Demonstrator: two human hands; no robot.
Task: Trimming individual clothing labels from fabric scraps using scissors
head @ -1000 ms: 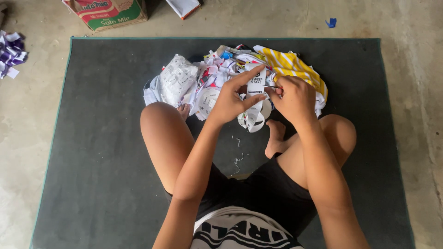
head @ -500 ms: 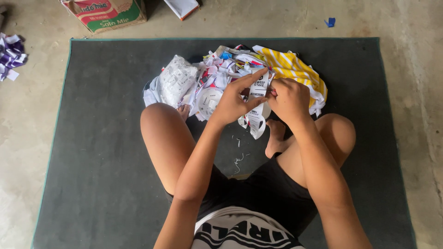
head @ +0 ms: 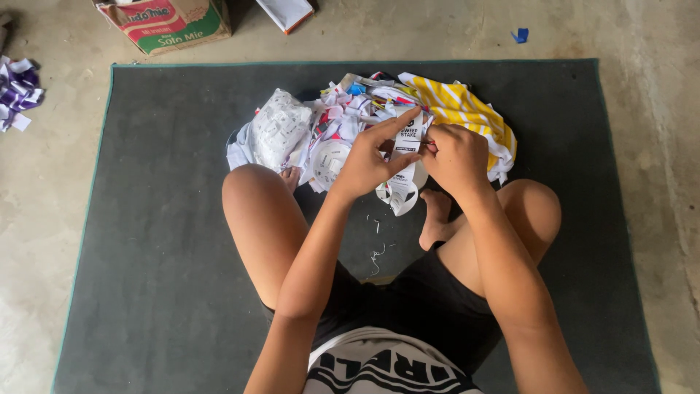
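Observation:
I sit cross-legged on a dark grey mat (head: 160,241). Both hands meet in front of me over a heap of cut paper labels and wrappers (head: 343,120). My left hand (head: 368,157) pinches a white printed paper strip (head: 403,171) that hangs down in a curl below the fingers. My right hand (head: 456,153) grips the same strip at its right edge, fingers closed; whether it also holds a small tool I cannot tell. A white plastic bag of scraps (head: 275,131) lies at the heap's left, and a yellow-and-white striped cloth (head: 467,109) at its right.
A red and green cardboard box (head: 171,22) stands beyond the mat's far left corner, next to a flat white packet (head: 288,13). Purple and white scraps (head: 18,95) lie on the concrete floor at left. Small white thread bits (head: 375,255) dot the mat between my legs.
The strip has been lifted slightly and my two hands have drawn closer together on it. My left index finger now points up along the strip.

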